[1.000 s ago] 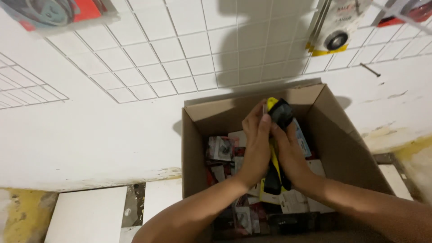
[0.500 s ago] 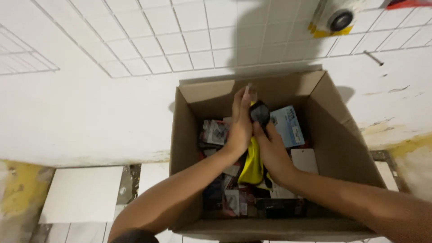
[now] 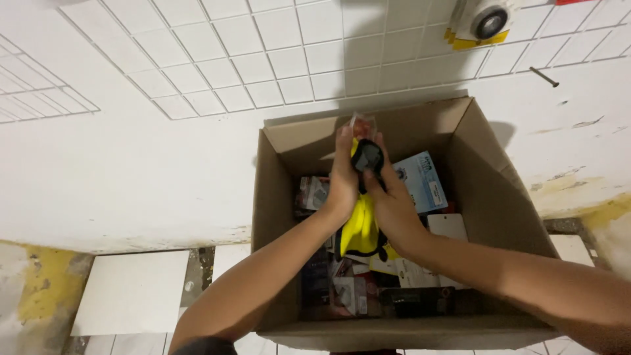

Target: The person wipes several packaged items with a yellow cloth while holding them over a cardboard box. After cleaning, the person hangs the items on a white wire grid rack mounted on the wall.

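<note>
White tiled wall is backing an open brown cardboard box that is sitting packed with small flat printed packets and cards. Both hands are reaching into the box over the packets, left hand and right hand both closing fingers around a yellow and black handheld tool, which is standing upright between them, its black top poking above the fingertips.

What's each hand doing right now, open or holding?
Left hand: closed on the top of the yellow-and-black tool.
Right hand: closed on the same tool, above the cardboard box.
</note>
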